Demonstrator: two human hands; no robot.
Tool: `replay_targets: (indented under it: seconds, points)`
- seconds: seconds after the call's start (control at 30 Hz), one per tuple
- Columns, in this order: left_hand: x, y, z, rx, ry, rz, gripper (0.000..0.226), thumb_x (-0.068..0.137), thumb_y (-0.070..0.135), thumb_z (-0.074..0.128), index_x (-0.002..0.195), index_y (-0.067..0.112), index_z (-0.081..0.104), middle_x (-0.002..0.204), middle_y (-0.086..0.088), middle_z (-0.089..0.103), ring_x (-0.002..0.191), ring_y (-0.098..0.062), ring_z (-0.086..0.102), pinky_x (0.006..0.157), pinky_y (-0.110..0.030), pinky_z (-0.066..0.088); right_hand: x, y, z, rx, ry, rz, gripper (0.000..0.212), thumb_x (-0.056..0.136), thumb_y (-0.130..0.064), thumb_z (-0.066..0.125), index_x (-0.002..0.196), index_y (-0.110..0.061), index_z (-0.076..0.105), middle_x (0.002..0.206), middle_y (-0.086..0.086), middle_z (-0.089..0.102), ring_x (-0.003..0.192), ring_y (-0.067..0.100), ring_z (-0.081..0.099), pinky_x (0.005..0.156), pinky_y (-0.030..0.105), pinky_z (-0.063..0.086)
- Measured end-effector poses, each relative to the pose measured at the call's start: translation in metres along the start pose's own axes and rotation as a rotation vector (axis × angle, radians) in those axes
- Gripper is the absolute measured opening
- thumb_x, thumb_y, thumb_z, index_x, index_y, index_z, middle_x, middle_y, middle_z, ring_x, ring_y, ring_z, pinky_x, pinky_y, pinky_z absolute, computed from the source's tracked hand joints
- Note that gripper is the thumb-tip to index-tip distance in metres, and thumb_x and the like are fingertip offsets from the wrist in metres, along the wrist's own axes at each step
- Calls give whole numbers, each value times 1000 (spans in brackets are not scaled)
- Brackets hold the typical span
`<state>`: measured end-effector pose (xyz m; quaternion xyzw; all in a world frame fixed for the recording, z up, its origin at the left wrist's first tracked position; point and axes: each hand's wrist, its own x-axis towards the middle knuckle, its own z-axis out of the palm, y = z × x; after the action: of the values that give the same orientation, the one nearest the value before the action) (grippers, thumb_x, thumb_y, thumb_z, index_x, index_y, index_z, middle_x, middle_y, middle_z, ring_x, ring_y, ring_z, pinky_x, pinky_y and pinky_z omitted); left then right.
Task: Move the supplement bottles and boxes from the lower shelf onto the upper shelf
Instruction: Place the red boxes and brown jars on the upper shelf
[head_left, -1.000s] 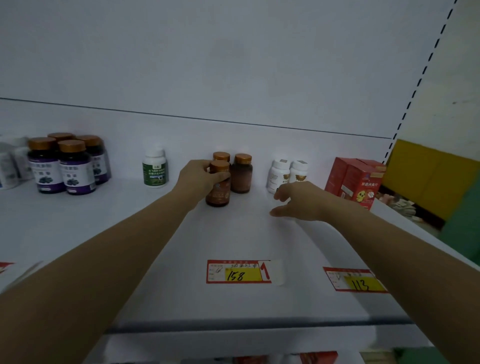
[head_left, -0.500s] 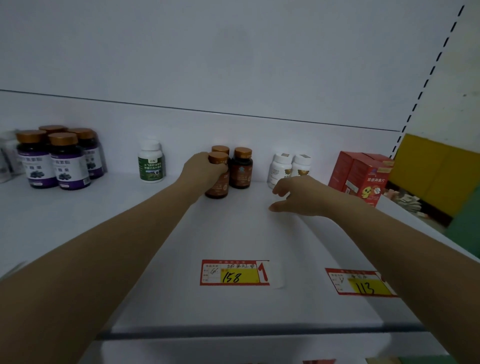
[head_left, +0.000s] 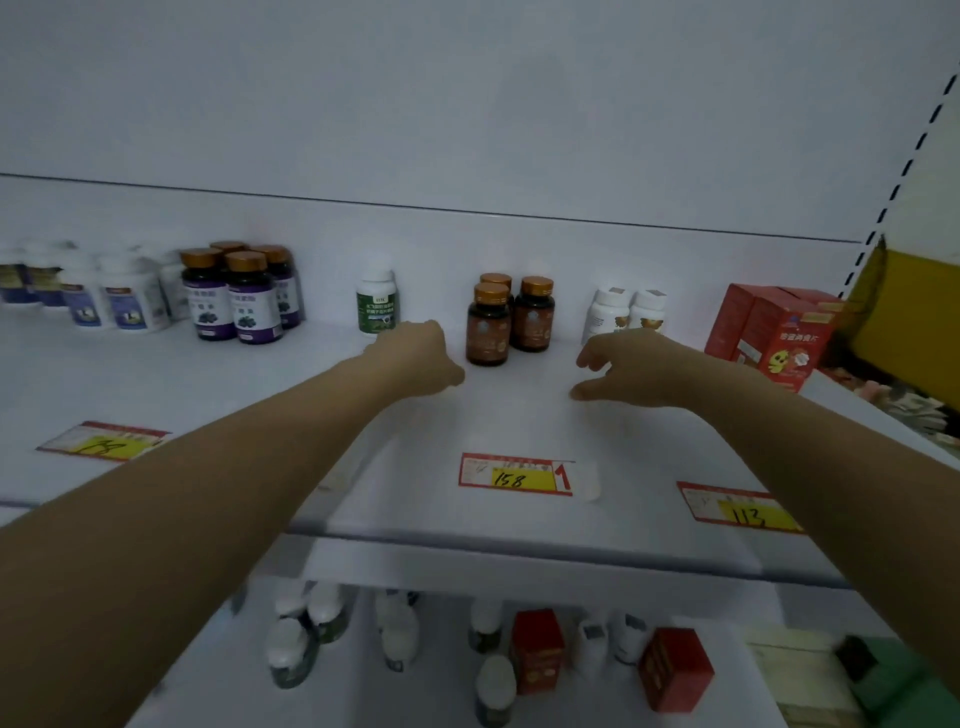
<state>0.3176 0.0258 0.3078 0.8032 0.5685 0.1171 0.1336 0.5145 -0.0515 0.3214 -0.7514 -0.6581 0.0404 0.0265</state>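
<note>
My left hand (head_left: 415, 358) is over the upper shelf (head_left: 208, 395), a little toward 9 o'clock from the middle of my view. Its fingers are curled under into a fist with nothing in them. Just beside the knuckles, at the hand's 3 o'clock, the front brown bottle (head_left: 487, 325) stands upright on the shelf; I cannot tell whether the hand touches it. Two more brown bottles (head_left: 535, 314) stand close behind it, toward 12 and 1 o'clock.

My right hand (head_left: 639, 369) hovers at 3 o'clock of that group, fingers spread and relaxed, thumb low, gripping nothing. At its 12 o'clock a pair of white bottles (head_left: 608, 312) stands against the back panel, and at its 2 o'clock are the red boxes (head_left: 779, 338).

Out at 9 o'clock from my left hand the shelf carries a green-label bottle (head_left: 377, 301), then purple-label bottles (head_left: 234, 296), then blue-label bottles (head_left: 104, 296), which are blurred. Price tags lie near the front edge: the 158 tag (head_left: 517, 475) at 6 o'clock between my forearms and the 113 tag (head_left: 743, 512) beside my right forearm.

At 6 o'clock in my view, on the lower shelf (head_left: 441, 691), stand white-capped bottles (head_left: 291, 654) and two red cartons (head_left: 537, 649), all blurred.
</note>
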Motion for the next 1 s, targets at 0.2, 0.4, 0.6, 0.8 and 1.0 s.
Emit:
replay_targets:
  seconds: [0.2,0.4,0.6,0.8,1.0]
  points:
    - [-64,-24,-26,106,-26,76,57,91,41,54,133,3,45,134,-15,51,120,-29,50,88,-29,41,-56,-44,-14,-107,0,18,55,90,-45,54,136,-15,48,138,5,51,124,22,49,100,29,40]
    - [-152,-52,-40,23,53,225,55,89,40,57,131,6,45,132,-15,51,115,-27,50,79,-28,36,-148,-89,-11,-102,65,106,52,91,-43,53,133,-13,51,137,7,51,126,24,46,101,31,36]
    - [-247,-102,-21,-199,108,403,44,90,29,57,130,12,50,132,-8,52,118,-21,50,89,-25,37,-218,-139,31,-68,33,175,40,89,-39,59,117,-10,62,120,10,62,109,25,56,88,30,43]
    - [-282,-161,23,-160,-78,286,49,90,30,57,135,13,45,132,-10,53,113,-25,55,95,-32,44,-244,-175,90,-9,-110,188,42,89,-39,58,123,-14,57,125,7,60,112,24,56,89,28,41]
    - [-267,-216,66,-112,-196,116,48,89,27,60,131,7,48,131,-13,53,113,-26,54,85,-26,43,-212,-197,155,52,-202,133,44,90,-33,58,129,-15,51,127,10,58,113,25,53,90,31,43]
